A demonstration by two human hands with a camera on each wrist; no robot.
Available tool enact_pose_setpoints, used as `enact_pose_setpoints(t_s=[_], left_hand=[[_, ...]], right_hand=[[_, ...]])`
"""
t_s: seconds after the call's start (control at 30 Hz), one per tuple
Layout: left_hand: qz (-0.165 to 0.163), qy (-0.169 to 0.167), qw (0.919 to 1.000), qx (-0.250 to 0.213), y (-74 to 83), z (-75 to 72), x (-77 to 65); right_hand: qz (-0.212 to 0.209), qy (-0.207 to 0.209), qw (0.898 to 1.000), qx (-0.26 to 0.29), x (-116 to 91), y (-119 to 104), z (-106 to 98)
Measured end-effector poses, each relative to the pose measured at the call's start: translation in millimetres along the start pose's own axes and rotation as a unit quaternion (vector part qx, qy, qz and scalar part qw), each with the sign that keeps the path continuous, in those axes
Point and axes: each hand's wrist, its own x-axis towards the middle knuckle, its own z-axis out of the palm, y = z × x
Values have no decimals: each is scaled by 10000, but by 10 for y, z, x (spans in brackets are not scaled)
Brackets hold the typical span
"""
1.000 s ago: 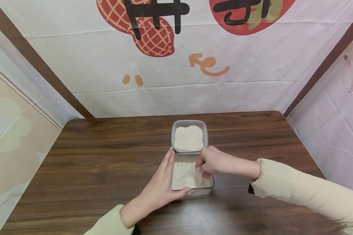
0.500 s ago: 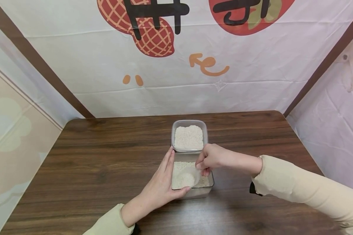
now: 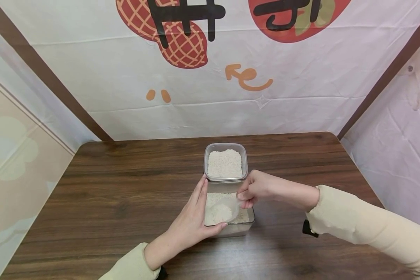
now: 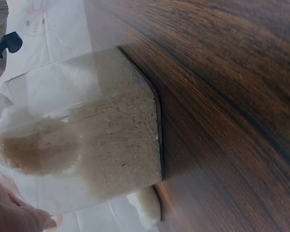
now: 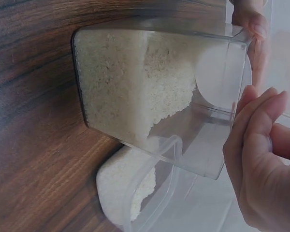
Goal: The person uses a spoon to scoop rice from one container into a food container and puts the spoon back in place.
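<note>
So the right hand [image 3: 256, 188] has a narrow pinch on the end of a translucent scoop [image 3: 233, 205], and that scoop sits inside the near clear bin [image 3: 234, 230], up toward the top, with a good load of rice in it. Can't tell if it's touching the rice below. The left hand [image 3: 192, 221] is spread wide on the bin, straight fingers along the left side and thumb over the near edge, so more of a brace than a grip. Right behind that bin is a smaller clear tub [image 3: 245, 160] with its own pile of rice (can't say if the two touch). Everything's on a dark wood-grain table [image 3: 126, 194], with a white printed backdrop [image 3: 301, 85] behind and pale sleeves [image 3: 351, 217] on both arms.
</note>
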Motion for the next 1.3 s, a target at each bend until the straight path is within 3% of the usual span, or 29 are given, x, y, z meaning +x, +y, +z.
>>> enact_pose_setpoints(t_s=[0.53,1.3], left_hand=[[60,77,9999,-27,-13,12,-10],[8,-19,10000,88,8,-8,2]], right_hand=[[195,58,9933,1142,-75,131,-115],[27,-54,9902,1398,-128,302,-242]])
